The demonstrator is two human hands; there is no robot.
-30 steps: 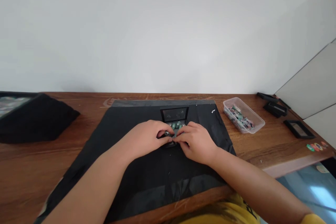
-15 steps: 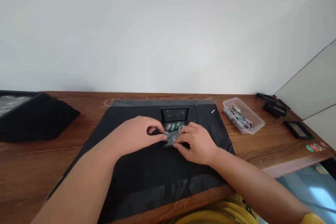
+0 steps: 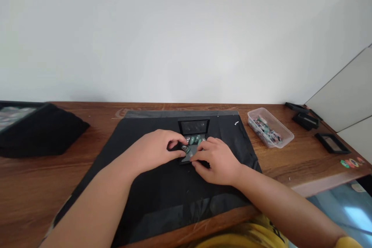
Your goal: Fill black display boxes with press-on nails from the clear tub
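1. Head view puts the black mat (image 3: 162, 186) in the middle of the wooden table (image 3: 43, 186), and I use that mat as my landmark.
2. On the far half of the mat I see a small black case (image 3: 190, 157) lying open, its lid (image 3: 193, 126) standing up at the far side.
3. Small green stones (image 3: 195, 139) lie in a row in the case, just in front of the lid.
4. My left hand (image 3: 155, 150) rests on the mat just left of the case, its thumb and forefinger pressed together on one small grey-green stone (image 3: 185, 148) at the case's left edge.
5. My right hand (image 3: 219, 161) lies on the mat just right of the case, fingers curled and laid on the case's front right part. I cannot tell whether it pinches anything.
6. The two hands nearly meet over the case; the fingertips are close, but I cannot tell whether they touch.
7. Right of the mat, on bare wood, sits a clear plastic tub (image 3: 271, 128) with small mixed-colour pieces in it.
8. Farther right of the mat lie several flat black frames (image 3: 331, 143), and near the table's edge a few small coloured stones (image 3: 350, 161).
9. Left of the mat, well apart, a black cloth heap (image 3: 40, 131) sits on the table.
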